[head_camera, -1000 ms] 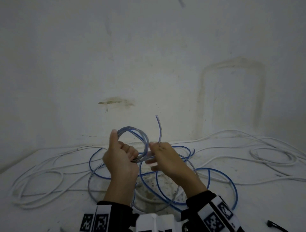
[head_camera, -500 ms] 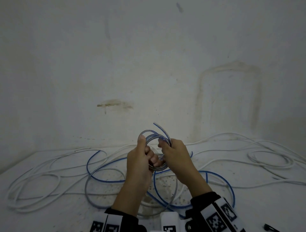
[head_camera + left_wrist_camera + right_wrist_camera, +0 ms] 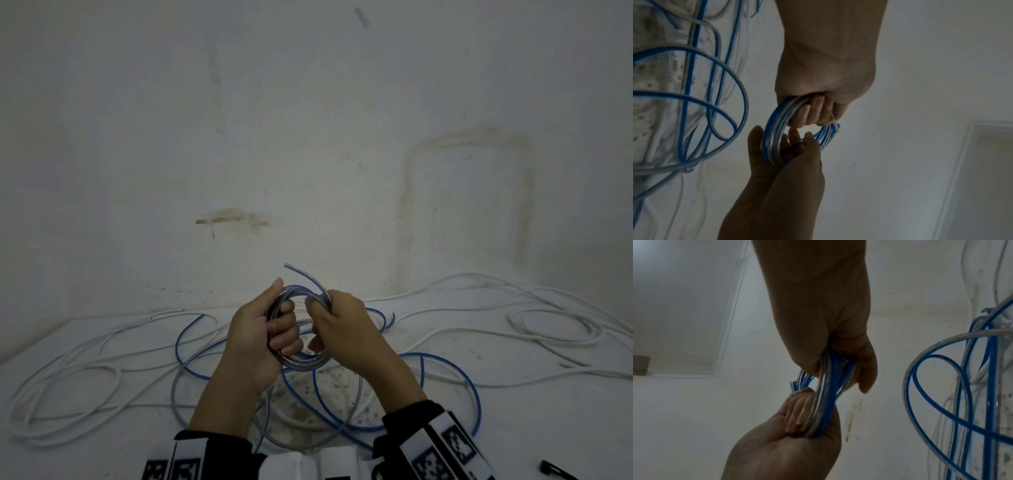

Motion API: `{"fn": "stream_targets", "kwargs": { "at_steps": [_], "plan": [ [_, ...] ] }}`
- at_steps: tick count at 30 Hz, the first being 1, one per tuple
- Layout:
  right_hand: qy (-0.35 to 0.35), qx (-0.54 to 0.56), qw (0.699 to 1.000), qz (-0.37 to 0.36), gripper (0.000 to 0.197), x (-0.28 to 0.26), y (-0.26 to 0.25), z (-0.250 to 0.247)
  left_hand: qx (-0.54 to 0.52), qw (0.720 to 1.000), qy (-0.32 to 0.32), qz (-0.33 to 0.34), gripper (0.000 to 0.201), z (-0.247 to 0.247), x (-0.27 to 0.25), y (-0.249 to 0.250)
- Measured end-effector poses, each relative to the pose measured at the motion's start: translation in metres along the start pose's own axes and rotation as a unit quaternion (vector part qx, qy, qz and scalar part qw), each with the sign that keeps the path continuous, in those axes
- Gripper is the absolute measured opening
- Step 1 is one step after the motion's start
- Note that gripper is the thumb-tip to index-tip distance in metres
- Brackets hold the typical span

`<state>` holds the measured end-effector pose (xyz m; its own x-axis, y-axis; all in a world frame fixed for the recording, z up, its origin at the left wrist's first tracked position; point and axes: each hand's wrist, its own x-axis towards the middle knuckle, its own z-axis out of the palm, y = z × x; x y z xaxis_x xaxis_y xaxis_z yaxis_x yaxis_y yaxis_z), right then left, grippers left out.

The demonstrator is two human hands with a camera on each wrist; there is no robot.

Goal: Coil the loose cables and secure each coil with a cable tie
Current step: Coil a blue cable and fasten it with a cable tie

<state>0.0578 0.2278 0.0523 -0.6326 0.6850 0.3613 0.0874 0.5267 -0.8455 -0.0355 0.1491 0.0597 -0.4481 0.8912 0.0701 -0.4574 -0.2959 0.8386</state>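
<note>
Down at the near edge, two dark sleeves (image 3: pixel 409 423) with black-and-white square markers frame the shot, and by the right one a small black strip (image 3: pixel 556 474) lies on the white table (image 3: pixel 548 411); it may be a cable tie, but it is too small and cut off to be sure.

Just beyond the sleeves, loose loops of the blue-and-clear twin cable (image 3: pixel 445 363) sprawl over the tabletop, trailing up toward the hands.

Now the hands, raised above the table. The left hand (image 3: pixel 255 337) has its fingers curled tight round the left side of the small coil of blue-and-clear cable (image 3: pixel 303 363), thumb standing up along the top of the ring. The right hand (image 3: pixel 346 329) grips the opposite side, fingers wrapped over the bundled turns, thumb pressing from beneath. From the left wrist camera the turns lie stacked side by side across the left palm (image 3: pixel 777 170), and the right hand (image 3: pixel 818 91) clamps them from above. The right wrist camera shows the same in reverse: right hand (image 3: pixel 830 331) on top, left hand (image 3: pixel 789 443) below, strands pinched between. A short free end (image 3: pixel 301 274) pokes up and left out of the coil.

Further back, thin white cables (image 3: pixel 555 325) lie in slack loops to both sides, running to the stained white wall (image 3: pixel 308 137).
</note>
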Motion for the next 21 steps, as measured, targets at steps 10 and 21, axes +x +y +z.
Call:
{"fn": "stream_targets", "kwargs": {
  "at_steps": [10,21],
  "plan": [
    [-0.049,-0.039,0.997,-0.045,0.027,-0.002,0.004,-0.004,0.087,0.996,0.009,-0.033,0.037,-0.004,-0.002,0.003],
    [-0.044,-0.049,0.996,-0.064,0.032,-0.002,0.004,0.008,0.209,0.971,0.098,0.061,0.043,-0.004,0.0,-0.003]
  ]
}}
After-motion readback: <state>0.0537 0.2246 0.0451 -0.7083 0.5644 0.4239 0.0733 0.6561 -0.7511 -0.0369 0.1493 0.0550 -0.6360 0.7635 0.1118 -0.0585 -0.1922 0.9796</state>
